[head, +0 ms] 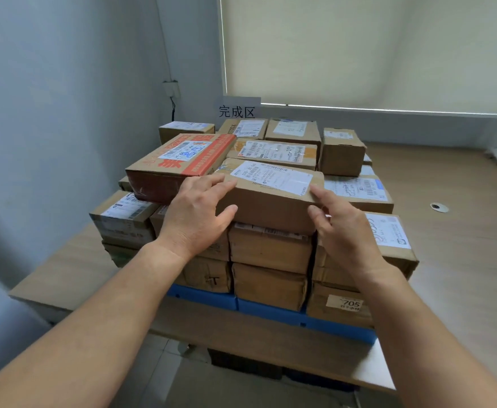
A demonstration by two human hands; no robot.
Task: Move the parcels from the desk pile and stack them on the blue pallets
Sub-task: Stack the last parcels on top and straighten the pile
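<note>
Both forearms reached in from the near edge. Below the fingers, the bench (73,269) carried the blue pallets (270,312), with stacked parcels (270,248) on them in several layers. A box marked 705 (341,304) sat lowest, below the right fingers.

Left hand (194,213): fingers (211,184) straight, laid over the top left edge of the uppermost parcel (270,201), thumb against its near face. Released, not clenched.

Right hand (344,231): forefinger straight, touching the parcel's top right corner, thumb at the near face. Also released; no curl round the parcel.

The parcel lay flat between the two sets of fingers, on top of the stack, white label up.

Just left of and beyond the left fingers, a red-printed box (182,160) touched the parcel's left end. Beyond both sets of fingers, more labelled boxes filled the top layer. Behind these stood a white sign (237,110) with printed characters, then a drawn blind (359,48).
</note>
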